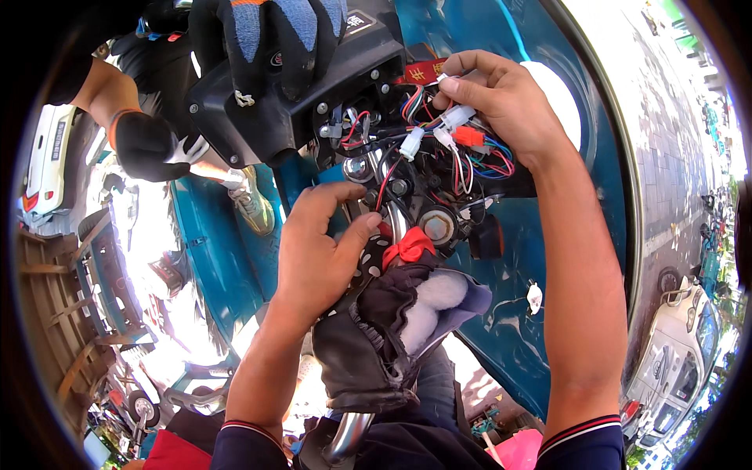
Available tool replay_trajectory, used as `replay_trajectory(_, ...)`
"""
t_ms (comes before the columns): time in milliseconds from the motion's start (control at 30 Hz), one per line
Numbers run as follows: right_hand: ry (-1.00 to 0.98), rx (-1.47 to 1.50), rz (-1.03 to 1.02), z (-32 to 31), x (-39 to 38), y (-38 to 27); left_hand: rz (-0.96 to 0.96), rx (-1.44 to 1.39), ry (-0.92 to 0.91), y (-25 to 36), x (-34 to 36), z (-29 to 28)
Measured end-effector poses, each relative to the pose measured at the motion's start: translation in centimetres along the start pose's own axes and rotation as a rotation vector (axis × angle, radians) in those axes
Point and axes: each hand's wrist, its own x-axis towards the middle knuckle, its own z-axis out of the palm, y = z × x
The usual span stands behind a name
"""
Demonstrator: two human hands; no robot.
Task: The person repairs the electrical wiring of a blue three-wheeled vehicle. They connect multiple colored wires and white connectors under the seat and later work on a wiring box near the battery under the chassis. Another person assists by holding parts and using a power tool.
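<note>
At the upper right of centre my right hand (505,102) is closed, thumb and fingertips pinching a small white wire connector (443,78). Just below it hang bundled coloured wires with a larger white plug (457,117), another white plug (411,144) and an orange-red connector (469,136). My left hand (313,239) holds nothing; its thumb and forefinger are apart beside a red wire (384,188) and the metal handlebar (397,219). A black padded handlebar cover (360,337) with white fleece lining and a red bow (409,247) lies below my left fingers.
Another person's gloved hand (282,39) rests on the black plastic housing (251,117); a second black glove (149,145) is at its left. Teal body panels (509,290) surround the wiring. A white van (674,360) stands at right, a white car (48,157) at left.
</note>
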Motion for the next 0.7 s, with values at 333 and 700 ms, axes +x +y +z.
replay_trajectory(333, -0.025, 0.064, 0.004, -0.3, 0.0, 0.2, -0.008, -0.062, -0.012, -0.3, 0.8, 1.8)
replay_trajectory(700, -0.025, 0.014, 0.031, -0.3, -0.1, 0.1, 0.148, 0.039, 0.101, 0.9, 1.1, 1.3)
